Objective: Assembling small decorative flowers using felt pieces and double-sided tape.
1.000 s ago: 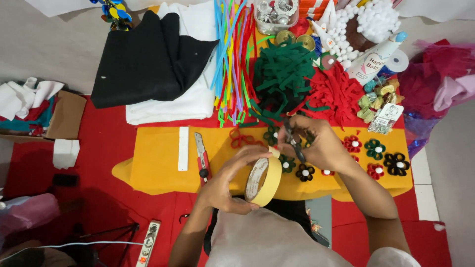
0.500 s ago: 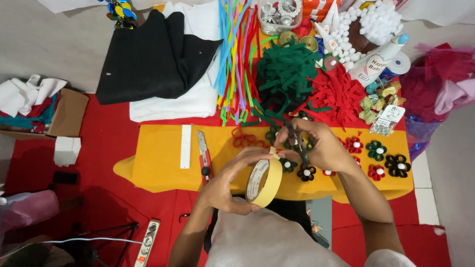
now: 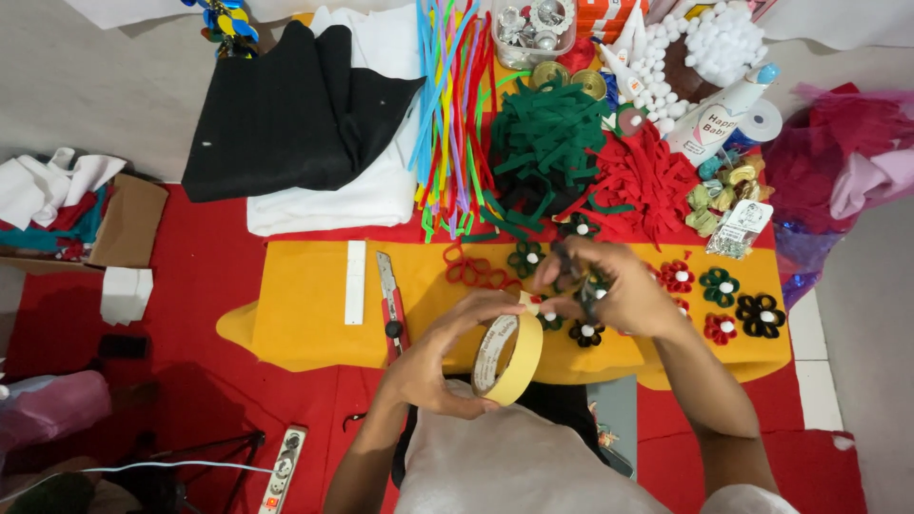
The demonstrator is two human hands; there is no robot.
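Note:
My left hand (image 3: 433, 357) grips a roll of beige masking tape (image 3: 509, 359), held upright on its edge over the front of the yellow felt sheet (image 3: 305, 305). My right hand (image 3: 609, 286) is closed around a small dark tool, probably scissors (image 3: 571, 271), at the tape's free end just above the roll. Small felt flowers in red, green and black (image 3: 724, 305) lie on the yellow sheet to the right of my right hand.
A red utility knife (image 3: 388, 300) and a white ruler (image 3: 355, 283) lie on the yellow felt at left. Behind are coloured pipe cleaners (image 3: 447, 105), green felt strips (image 3: 543, 133), red felt strips (image 3: 647, 181), black fabric (image 3: 286, 105), white pompoms (image 3: 714, 48) and a cardboard box (image 3: 124, 224).
My right hand has shifted slightly at the tape's end. The tape roll stays in my left hand in about the same place.

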